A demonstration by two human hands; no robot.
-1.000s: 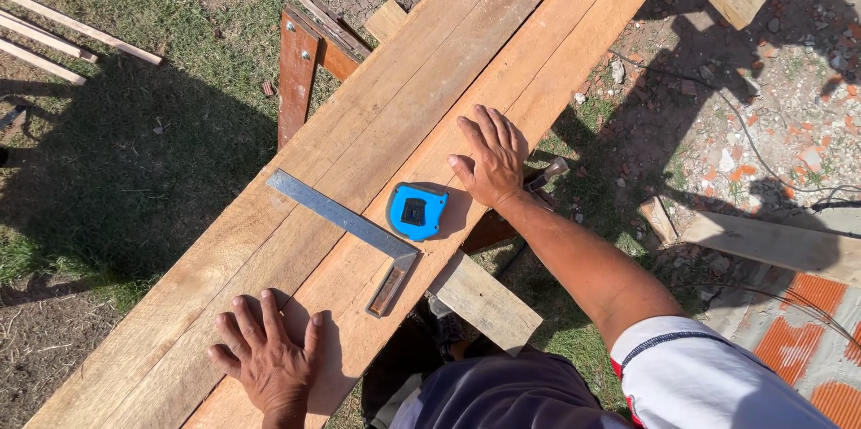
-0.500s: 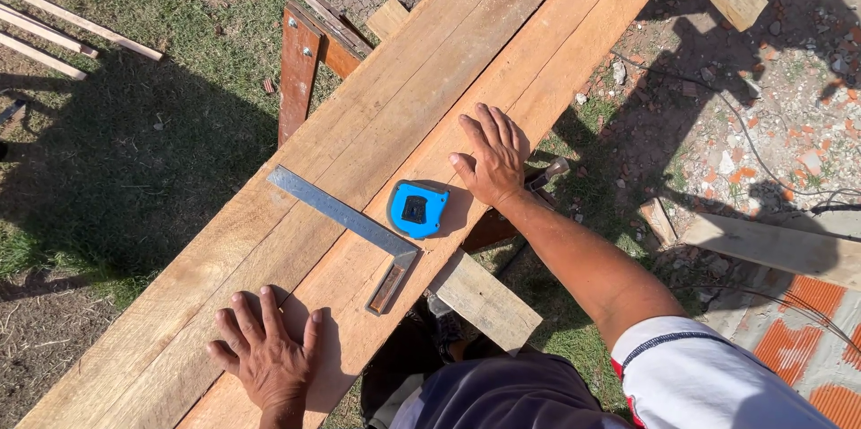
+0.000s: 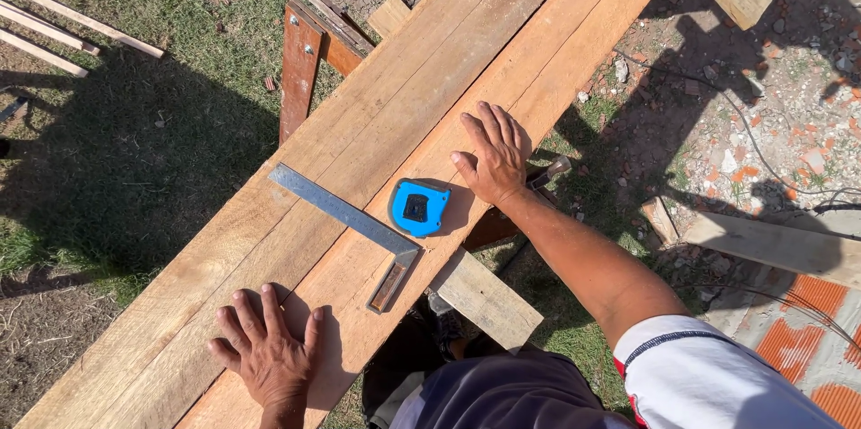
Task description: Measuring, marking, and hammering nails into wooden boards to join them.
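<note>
Two long wooden planks (image 3: 377, 133) lie side by side, running from lower left to upper right. My left hand (image 3: 269, 353) rests flat on the nearer plank at the bottom, fingers spread. My right hand (image 3: 493, 156) lies flat on the same plank further up, fingers apart. Between the hands sits a blue tape measure (image 3: 418, 208), just left of my right hand. A metal try square (image 3: 345, 216) lies across the planks, its blade pointing up left and its stock (image 3: 390, 284) near the plank's edge.
A reddish wooden sawhorse (image 3: 300, 66) supports the planks at the far side. Thin wooden strips (image 3: 72, 21) lie on the grass at upper left. A short board (image 3: 484, 299) juts out under the planks. Rubble, a cable (image 3: 762, 156) and another plank (image 3: 776, 245) lie at right.
</note>
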